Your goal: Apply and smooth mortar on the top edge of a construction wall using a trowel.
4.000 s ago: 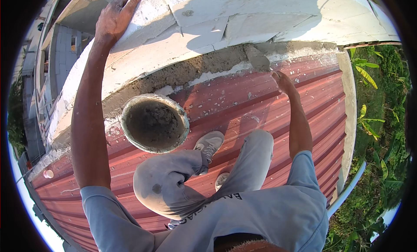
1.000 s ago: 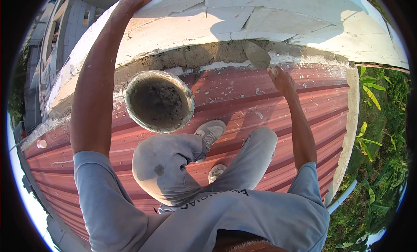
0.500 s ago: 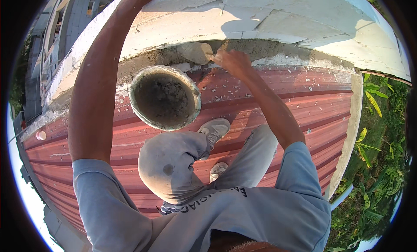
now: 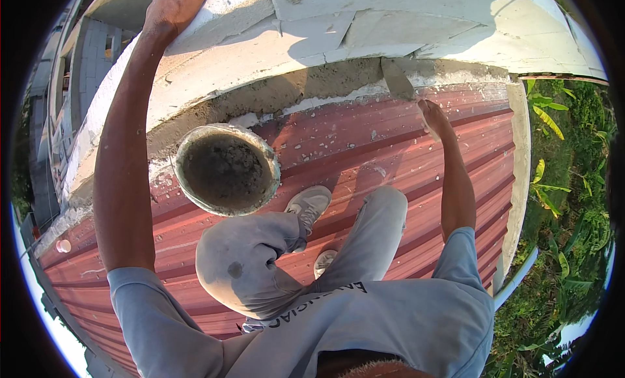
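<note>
My right hand (image 4: 435, 119) is closed round the handle of a trowel. The trowel's blade (image 4: 397, 80) touches the grey mortar strip (image 4: 260, 104) where the block wall (image 4: 312, 39) meets the red metal roof (image 4: 364, 140). At the upper left, my left hand (image 4: 174, 12) lies on the wall, its fingers stretched out and partly cut off by the picture's edge. Between my arms a round bucket (image 4: 277, 176) stands on the roof near the strip. Wet-looking grey mortar (image 4: 228, 169) fills part of it.
My feet in pale shoes (image 4: 309, 205) stand on the ribbed roof behind the bucket. Small mortar crumbs lie scattered near the wall. A pale edge (image 4: 517, 156) bounds the roof on the right, with green plants (image 4: 566, 202) beyond. A small pinkish object (image 4: 63, 246) lies far left.
My right hand has carried the trowel to the right along the mortar strip. My left hand shows more fully on the wall. The view has shifted, so the bucket appears further left.
</note>
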